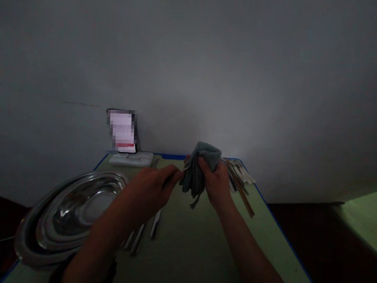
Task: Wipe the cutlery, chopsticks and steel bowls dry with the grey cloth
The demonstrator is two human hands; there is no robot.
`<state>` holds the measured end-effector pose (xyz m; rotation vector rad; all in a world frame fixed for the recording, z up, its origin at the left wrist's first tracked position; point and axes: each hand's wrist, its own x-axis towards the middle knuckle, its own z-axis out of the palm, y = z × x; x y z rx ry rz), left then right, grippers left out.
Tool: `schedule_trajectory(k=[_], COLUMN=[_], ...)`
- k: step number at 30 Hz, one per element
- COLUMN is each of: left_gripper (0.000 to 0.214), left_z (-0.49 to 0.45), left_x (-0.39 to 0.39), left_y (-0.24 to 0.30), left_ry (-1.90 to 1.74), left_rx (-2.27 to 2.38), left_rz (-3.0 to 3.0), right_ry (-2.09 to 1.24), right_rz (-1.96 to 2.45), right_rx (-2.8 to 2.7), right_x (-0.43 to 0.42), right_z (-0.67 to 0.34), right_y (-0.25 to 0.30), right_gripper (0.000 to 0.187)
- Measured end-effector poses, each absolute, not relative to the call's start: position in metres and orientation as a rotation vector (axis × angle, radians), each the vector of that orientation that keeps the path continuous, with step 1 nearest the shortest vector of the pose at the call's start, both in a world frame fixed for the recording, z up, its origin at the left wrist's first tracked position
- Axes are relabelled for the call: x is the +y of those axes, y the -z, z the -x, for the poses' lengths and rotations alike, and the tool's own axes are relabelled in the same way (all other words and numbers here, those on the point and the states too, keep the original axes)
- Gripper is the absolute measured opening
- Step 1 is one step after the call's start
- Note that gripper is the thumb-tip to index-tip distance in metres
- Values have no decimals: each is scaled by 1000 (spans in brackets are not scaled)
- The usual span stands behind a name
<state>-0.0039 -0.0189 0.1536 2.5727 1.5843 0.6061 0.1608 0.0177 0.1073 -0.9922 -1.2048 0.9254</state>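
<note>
My left hand (pixel 154 185) is closed in a pinch on the end of a thin metal utensil (pixel 184 169) whose other end goes into a grey-blue cloth (pixel 200 166). My right hand (pixel 214 181) is wrapped round that bunched cloth, holding it above the middle of a pale green table (pixel 203 249). The part of the utensil inside the cloth is hidden. Both hands are close together, a little above the tabletop.
Stacked oval steel trays (pixel 71 211) stand at the left. Several metal utensils (pixel 145 233) lie under my left forearm. A pile of chopsticks and cutlery (pixel 239 180) lies at the right rear. A propped phone (pixel 122 131) stands on a white block (pixel 131 159) by the wall.
</note>
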Motion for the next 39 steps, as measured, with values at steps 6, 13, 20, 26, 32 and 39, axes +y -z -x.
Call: schedule_trajectory(k=[6, 13, 20, 26, 32, 39], left_gripper=[34, 33, 31, 27, 27, 37], left_z=[9, -22, -8, 19, 6, 7], left_x=[-28, -19, -13, -24, -19, -4], left_y=[-163, -139, -134, -155, -151, -141], left_ry=[-639, -607, -424, -289, -267, -400], left_rx=[1527, 1699, 1408, 1159, 925, 1223], left_rz=[-2605, -2599, -2414, -2257, -2216, -2400], right_ry=[-655, -1245, -1351, -1297, -1339, -1372], right_rz=[1106, 853, 787, 743, 881, 933], right_rx=[-1306, -728, -721, -807, -643, -706], right_x=[12, 4, 16, 21, 7, 9], right_z=[-166, -122, -136, -151, -130, -128], right_y=[-113, -99, -99, -108, -105, -100], right_gripper=[29, 45, 33, 29, 35, 37])
